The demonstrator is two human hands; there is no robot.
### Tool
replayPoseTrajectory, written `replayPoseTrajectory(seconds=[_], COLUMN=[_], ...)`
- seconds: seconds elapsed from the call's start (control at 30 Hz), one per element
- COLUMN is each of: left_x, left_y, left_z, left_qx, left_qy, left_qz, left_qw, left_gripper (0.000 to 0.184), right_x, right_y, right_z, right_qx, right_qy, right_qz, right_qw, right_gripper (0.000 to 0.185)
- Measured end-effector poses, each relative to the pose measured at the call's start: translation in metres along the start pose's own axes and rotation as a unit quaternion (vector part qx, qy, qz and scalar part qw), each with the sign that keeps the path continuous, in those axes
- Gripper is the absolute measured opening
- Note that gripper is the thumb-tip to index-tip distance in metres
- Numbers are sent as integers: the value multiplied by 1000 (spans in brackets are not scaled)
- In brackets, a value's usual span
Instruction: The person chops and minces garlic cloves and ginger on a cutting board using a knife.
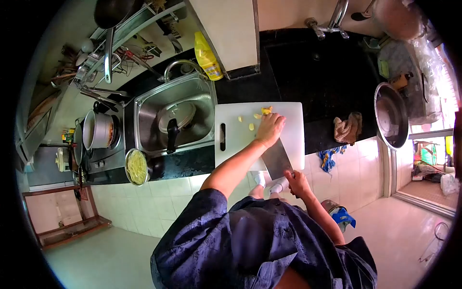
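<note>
Right grip [297, 185]: was clamped on the cleaver [277, 161], mostly hiding its handle.
Left grip [271, 129]: lay by the cleaver's far end; I couldn't tell whether it held anything.
Yellow pieces [251, 126]: rested on the white board [236, 149].

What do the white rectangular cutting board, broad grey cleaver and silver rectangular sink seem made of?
White rectangular cutting board: probably matte plastic; evenly white, no wood grain visible.
Broad grey cleaver: blade likely smooth steel, with a dull metallic sheen; the right hand largely covers its handle, material unclear.
Silver rectangular sink: apparently satin stainless steel; bright highlights on its rim.
</note>
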State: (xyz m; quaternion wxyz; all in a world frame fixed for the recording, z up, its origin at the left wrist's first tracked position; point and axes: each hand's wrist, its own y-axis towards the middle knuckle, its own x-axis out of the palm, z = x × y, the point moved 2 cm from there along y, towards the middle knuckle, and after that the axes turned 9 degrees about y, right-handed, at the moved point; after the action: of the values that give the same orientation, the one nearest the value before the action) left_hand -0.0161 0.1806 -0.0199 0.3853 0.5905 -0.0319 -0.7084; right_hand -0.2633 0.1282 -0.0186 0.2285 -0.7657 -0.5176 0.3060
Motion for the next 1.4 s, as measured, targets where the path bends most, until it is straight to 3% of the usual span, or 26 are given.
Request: replayPoseTrajectory(seconds=[0.07,0.13,0.2,0.27,0.3,0.33,0.4,0.43,0.53,0.63,0.77,0.97,1.1,1.2,1.3,1.4], left_x=[-28,-50,-59,-54,-56,-48,-45,-44,-37,-29,-35,-48,-63,-67,-73,-58], left_y=[2,-18,-49,-74,-78,-81,-77,-74,-63,-58,-62,-63,-71,-70,-60,-55], left_z=[-6,-31,-44,-33,-22,-22,-20,-19,-12,-1,-29,-57,-65,-71,-63,-44], left_qx=[-57,-139,-171,-144,-119,-105,-60,-81,-116,-110,-191,-166,-164,-143,-131,-165], left_qy=[-40,-16,-13,14,50,64,43,40,22,-31,16,44,69,87,133,54], left_qz=[100,114,-30,-72,-59,-129,-71,-71,-64,-36,41,-23,-4,-26,25,0], left_qw=[993,984,985,987,990,984,995,993,991,993,981,985,984,986,982,985], left_gripper=[13,15,15,17,19,19,19,18,16,14,15,23,25,23,20,17], right_x=[-17,-36,-54,-68,-74,-76,-76,-72,-62,-51,-49,-36,-37,-41,-46,-53], right_y=[-7,-17,-21,-19,-17,-14,-9,-13,-7,-2,2,-19,-31,-28,-17,-18], right_z=[-14,-26,-39,-53,-59,-66,-79,-92,-93,-87,-84,-85,-69,-68,-65,-78], right_qx=[-13,21,-3,-99,-179,-219,-236,-237,-263,-259,-256,-241,-204,-227,-243,-278], right_qy=[13,18,38,29,-17,-67,-172,-269,-315,-324,-338,-230,-227,-280,-276,-270], right_qz=[1,49,85,98,101,109,131,158,173,156,162,146,105,93,132,164], right_qw=[1000,998,996,990,978,967,947,920,895,896,891,932,946,928,921,907], right_gripper=[49,45,41,37,33,27,24,22,23,21,19,28,25,24,22,20])
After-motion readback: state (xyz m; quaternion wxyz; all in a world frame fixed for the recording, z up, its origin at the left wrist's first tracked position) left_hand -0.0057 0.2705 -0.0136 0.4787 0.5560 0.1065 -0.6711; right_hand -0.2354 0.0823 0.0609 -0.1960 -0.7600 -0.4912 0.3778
